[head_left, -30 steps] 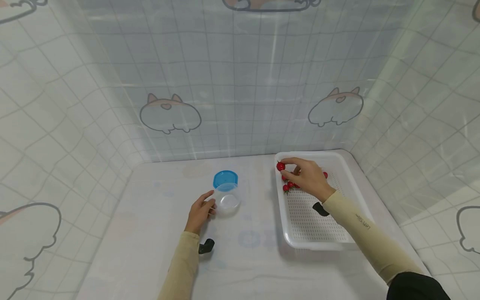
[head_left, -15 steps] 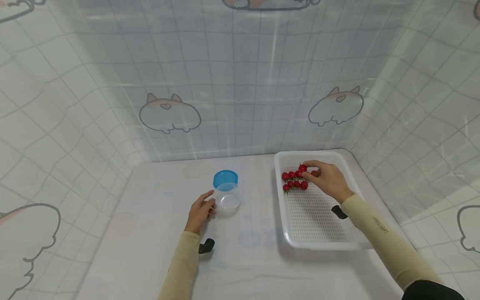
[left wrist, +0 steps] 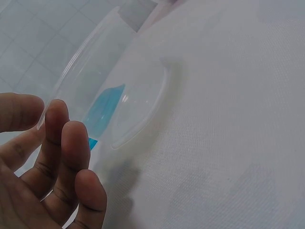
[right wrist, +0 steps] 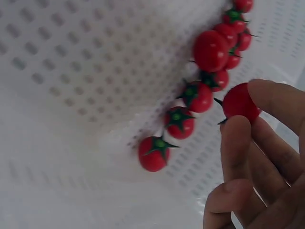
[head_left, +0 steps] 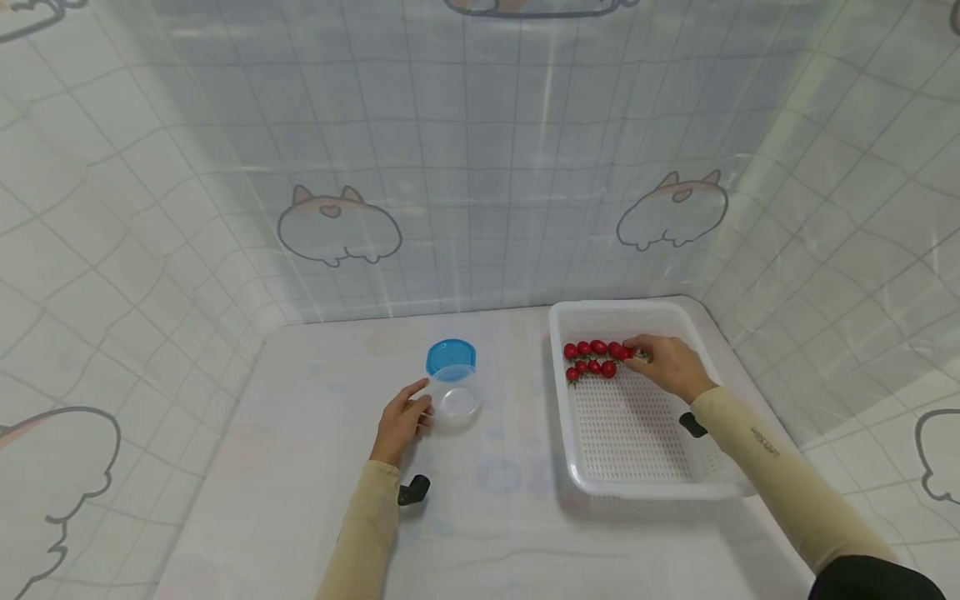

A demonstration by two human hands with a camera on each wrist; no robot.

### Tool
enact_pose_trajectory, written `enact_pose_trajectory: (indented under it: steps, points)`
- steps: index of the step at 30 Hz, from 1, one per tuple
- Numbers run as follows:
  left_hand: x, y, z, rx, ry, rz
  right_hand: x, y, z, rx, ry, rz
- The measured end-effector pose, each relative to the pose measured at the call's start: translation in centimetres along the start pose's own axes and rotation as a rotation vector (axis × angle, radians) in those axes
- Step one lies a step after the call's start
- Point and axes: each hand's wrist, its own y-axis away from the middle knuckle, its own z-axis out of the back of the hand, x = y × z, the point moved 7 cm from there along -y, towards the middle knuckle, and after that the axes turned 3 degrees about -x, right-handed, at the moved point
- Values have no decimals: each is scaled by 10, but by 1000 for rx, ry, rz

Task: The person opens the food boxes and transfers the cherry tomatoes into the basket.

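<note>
My left hand [head_left: 401, 423] is at the left side of a clear plastic cup [head_left: 459, 406]. In the left wrist view, thumb and forefinger pinch the cup's rim [left wrist: 71, 62], the other fingers loosely bent beside it. Behind the cup lies a blue plastic lid [head_left: 450, 355], partly seen through the clear wall. My right hand [head_left: 667, 367] is inside the white basket [head_left: 564, 442]. Its thumb and fingers pinch a cherry tomato [right wrist: 238, 102] with a green stem. Several cherry tomatoes [head_left: 594, 367] lie in two rows at the basket's back left, one row ending at that hand.
The basket has a perforated floor [head_left: 630, 442] and raised walls at the table's right. A pale cloth covers the table [head_left: 300, 467]. Hanging sheets with a grid print [head_left: 487, 167] enclose the back and both sides.
My right hand, with a tomato at the basket's left rim earlier, has moved right and lower to the upper row's right end. That row now shows another tomato. My left hand stays put.
</note>
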Motion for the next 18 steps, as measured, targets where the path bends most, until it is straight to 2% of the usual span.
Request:
enact_pose_trajectory:
  steps: [4,18]
  points:
    - [-1,0,0,0,-1,-1,-5,1,-8,45,36,-16]
    - [-3,0,-2,19,4,1,-9,-3,-29,120,104,-10]
